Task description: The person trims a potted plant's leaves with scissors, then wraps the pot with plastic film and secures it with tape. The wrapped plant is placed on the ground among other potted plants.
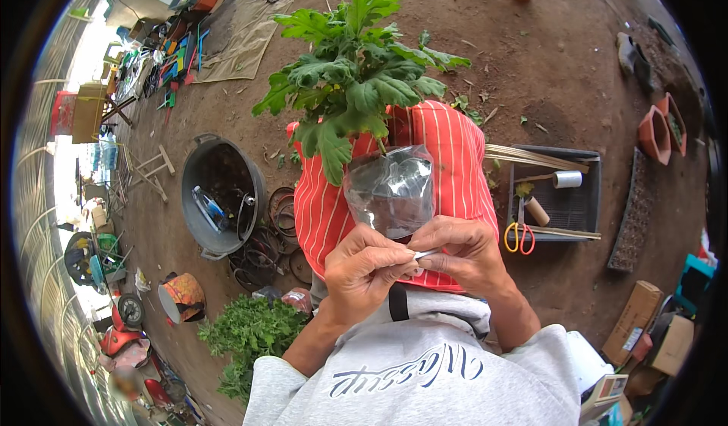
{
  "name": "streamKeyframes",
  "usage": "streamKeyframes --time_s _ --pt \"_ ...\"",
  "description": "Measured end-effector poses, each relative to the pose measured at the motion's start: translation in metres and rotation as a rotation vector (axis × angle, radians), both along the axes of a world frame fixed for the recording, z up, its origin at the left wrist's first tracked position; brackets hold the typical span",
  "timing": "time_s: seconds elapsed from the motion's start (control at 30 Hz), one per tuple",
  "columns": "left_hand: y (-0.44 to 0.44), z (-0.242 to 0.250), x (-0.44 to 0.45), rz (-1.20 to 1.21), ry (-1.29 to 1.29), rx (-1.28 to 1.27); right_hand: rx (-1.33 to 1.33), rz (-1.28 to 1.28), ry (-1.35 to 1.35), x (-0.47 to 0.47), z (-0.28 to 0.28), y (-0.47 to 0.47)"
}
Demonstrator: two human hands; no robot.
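Observation:
My left hand [364,269] and my right hand [463,252] meet just below the potted plant. The fingertips of both pinch a small white strip [425,253] between them; its material cannot be told. On my lap, over a red striped apron [321,210], lies a plant pot wrapped in clear plastic film [392,192], tilted on its side. Its leafy green plant [364,79] points away from me, with broad lobed leaves. Both hands are close to the base of the wrapped pot; whether they touch it cannot be told.
At the right, a black plastic tray [588,192] bears sticks, a roll of film [567,179], a cardboard tube [537,211] and scissors [519,238]. A large grey tub [196,215] stands at the left. Another leafy plant [250,335] is beside my left arm.

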State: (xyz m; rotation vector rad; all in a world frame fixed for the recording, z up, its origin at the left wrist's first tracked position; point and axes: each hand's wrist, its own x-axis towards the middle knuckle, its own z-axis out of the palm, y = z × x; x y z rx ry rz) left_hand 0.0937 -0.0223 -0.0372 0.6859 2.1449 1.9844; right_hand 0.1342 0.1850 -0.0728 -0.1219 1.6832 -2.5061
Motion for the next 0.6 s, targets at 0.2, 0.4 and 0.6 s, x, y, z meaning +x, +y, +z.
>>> streamKeyframes --time_s 0.2,0.4,0.6 --pt "-0.002 0.005 -0.013 -0.163 0.167 -0.087 -0.278 0.117 -0.328 -0.005 0.003 0.013" --pt "-0.003 0.001 -0.01 -0.042 0.143 -0.104 0.412 -0.048 0.192 -0.012 0.008 0.013" --pt "-0.024 -0.009 -0.005 0.365 0.02 -0.537 0.374 -0.277 0.044 -0.046 -0.031 0.035"
